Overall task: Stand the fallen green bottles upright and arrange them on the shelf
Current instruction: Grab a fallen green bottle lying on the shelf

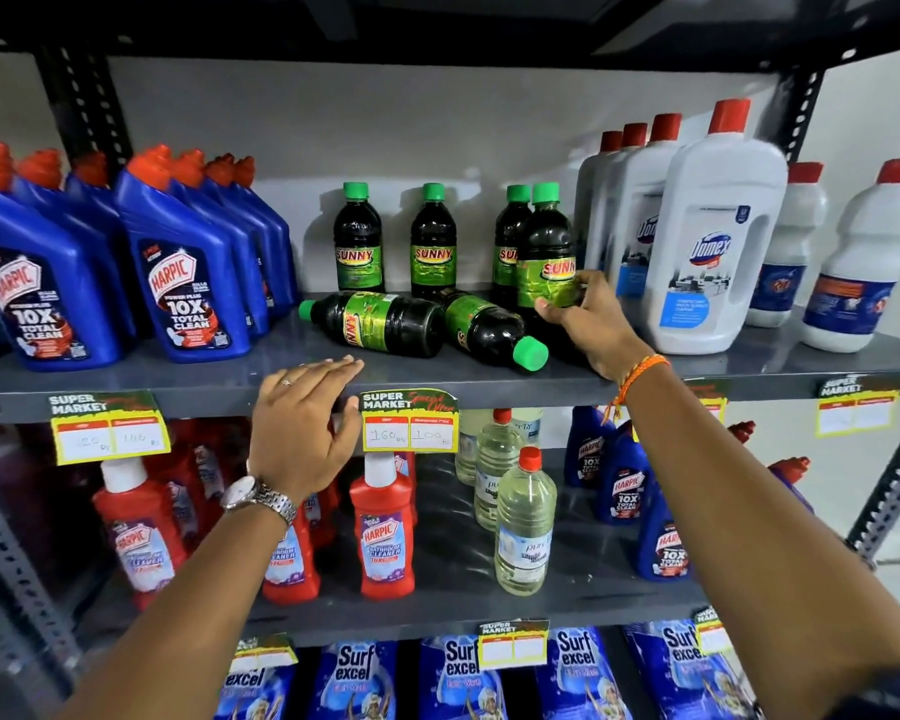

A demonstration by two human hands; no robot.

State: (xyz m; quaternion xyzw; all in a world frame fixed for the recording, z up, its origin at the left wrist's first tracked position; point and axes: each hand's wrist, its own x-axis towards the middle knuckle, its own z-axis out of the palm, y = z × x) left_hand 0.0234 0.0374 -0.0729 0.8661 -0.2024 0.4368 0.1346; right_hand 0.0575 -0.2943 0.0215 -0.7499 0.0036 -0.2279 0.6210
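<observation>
right grip [580, 314] wraps upright green bottle's [545, 241] label.

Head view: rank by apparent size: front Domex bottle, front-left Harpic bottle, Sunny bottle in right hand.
1. Front Domex bottle.
2. Front-left Harpic bottle, close behind; nearness and edge distortion make that unsure.
3. Sunny bottle in the right hand, clearly smallest.

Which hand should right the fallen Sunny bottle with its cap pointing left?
Left hand: open, resting on the shelf edge just below that bottle. Right hand is busy gripping an upright Sunny bottle.
</observation>
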